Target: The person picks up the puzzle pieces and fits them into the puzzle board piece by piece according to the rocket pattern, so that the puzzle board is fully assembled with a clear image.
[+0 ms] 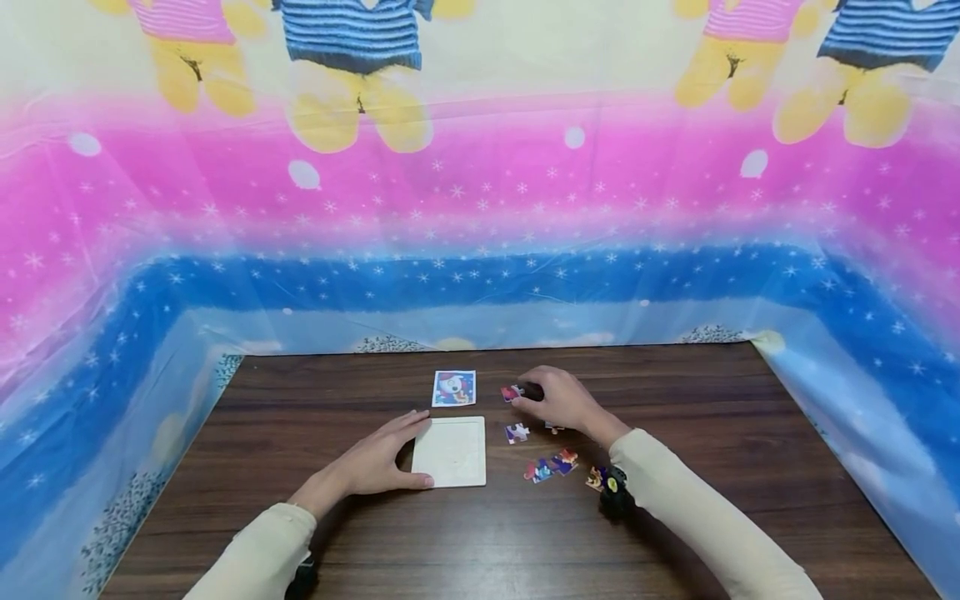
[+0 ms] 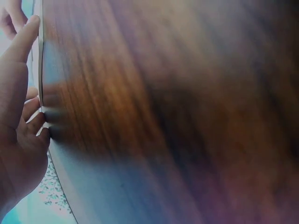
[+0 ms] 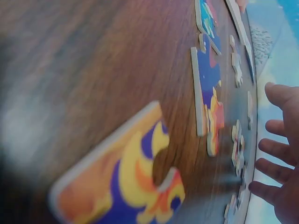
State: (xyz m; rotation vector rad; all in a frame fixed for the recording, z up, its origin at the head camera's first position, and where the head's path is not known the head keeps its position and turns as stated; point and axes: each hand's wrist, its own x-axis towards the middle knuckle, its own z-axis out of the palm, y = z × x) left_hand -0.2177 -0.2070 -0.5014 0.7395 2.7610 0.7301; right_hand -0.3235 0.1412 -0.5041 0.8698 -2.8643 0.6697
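White square tray with a border (image 1: 450,452): one, lay on the brown wood-grain desk (image 1: 450,542), sides nearly parallel to its far edge. Printed square picture card (image 1: 453,388): one, just beyond the tray. Printed interlocking puzzle pieces (image 1: 517,432): at least six in the head view, one partly hidden. Left hand (image 1: 375,458): one, grip spread wide across the tray's left side. Right hand (image 1: 558,398): one, grip parted; a red-and-purple puzzle piece (image 1: 511,394) lay at its fingertips, left of the palm, contact uncertain, long axis roughly left to right.
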